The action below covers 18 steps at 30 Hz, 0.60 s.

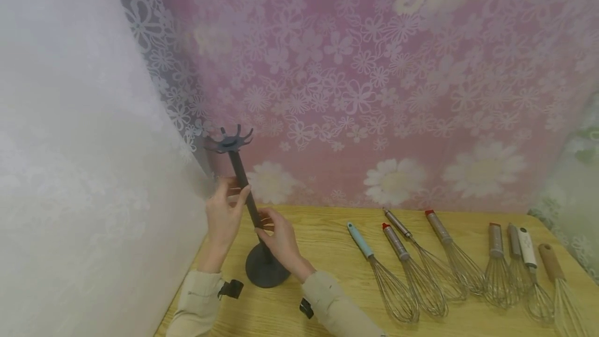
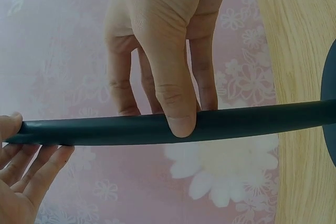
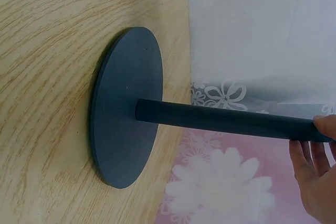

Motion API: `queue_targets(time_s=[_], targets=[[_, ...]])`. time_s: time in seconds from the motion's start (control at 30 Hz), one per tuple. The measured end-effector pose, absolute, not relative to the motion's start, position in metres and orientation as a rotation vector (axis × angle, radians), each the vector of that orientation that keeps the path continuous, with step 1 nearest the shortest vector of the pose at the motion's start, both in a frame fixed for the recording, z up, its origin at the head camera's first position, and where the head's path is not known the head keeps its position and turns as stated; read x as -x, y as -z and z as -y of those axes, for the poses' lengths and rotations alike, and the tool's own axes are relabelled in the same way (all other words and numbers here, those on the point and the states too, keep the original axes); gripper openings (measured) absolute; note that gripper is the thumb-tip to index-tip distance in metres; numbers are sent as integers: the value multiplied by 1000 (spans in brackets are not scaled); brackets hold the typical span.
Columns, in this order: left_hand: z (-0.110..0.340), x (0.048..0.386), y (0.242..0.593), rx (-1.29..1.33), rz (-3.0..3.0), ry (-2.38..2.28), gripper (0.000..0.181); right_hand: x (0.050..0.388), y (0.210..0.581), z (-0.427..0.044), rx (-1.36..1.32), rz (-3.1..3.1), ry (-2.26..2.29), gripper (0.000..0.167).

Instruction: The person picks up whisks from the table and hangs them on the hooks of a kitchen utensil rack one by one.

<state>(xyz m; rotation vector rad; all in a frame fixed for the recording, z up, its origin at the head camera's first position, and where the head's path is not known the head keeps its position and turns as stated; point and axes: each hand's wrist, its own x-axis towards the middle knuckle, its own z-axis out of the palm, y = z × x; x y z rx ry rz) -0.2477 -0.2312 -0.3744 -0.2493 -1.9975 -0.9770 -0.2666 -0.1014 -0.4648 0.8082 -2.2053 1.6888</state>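
A dark stand with a round base (image 1: 267, 273), a slim pole (image 1: 240, 169) and a crown of curved hooks (image 1: 230, 143) stands at the table's left side. Around its upper pole, the left hand (image 1: 224, 213) pinches with thumb and fingers. Lower down, the right hand (image 1: 283, 241) holds the same pole from the right, its thumb in front and fingers behind. In the left wrist view the right hand (image 2: 163, 40) shows closer to the base than the left hand (image 2: 26, 182). The base (image 3: 123, 124) rests on the wood in the right wrist view. No utensil hangs on the visible hooks.
Several whisks lie in a row on the wooden table (image 1: 323, 254) to the right, among them a blue-handled whisk (image 1: 360, 241), a white-handled whisk (image 1: 527, 247) and a brown-handled whisk (image 1: 552, 261). A pale wall (image 1: 93, 170) borders the left; a pink flowered backdrop (image 1: 337, 118) stands behind.
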Motion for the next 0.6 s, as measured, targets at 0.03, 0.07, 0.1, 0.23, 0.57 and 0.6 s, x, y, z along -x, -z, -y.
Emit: queue_targets(time_s=[0.03,0.07,0.1,0.23,0.57,0.6], targets=[[231,248,374,252,1999,976,24,267,465,101,-810,2206,-1685,39],[230,248,374,253,2001,976,24,267,465,100,-811,2211,-1684,39],[229,248,374,254,2002,974,24,267,465,99,-812,2214,-1680,39],[226,248,374,265,2002,966,25,268,467,97,-813,2216,-1668,39],[218,249,373,282,1987,948,26,268,468,89,-807,2178,-1692,40],[217,249,373,283,1990,947,26,269,469,88,-807,2174,-1688,40]])
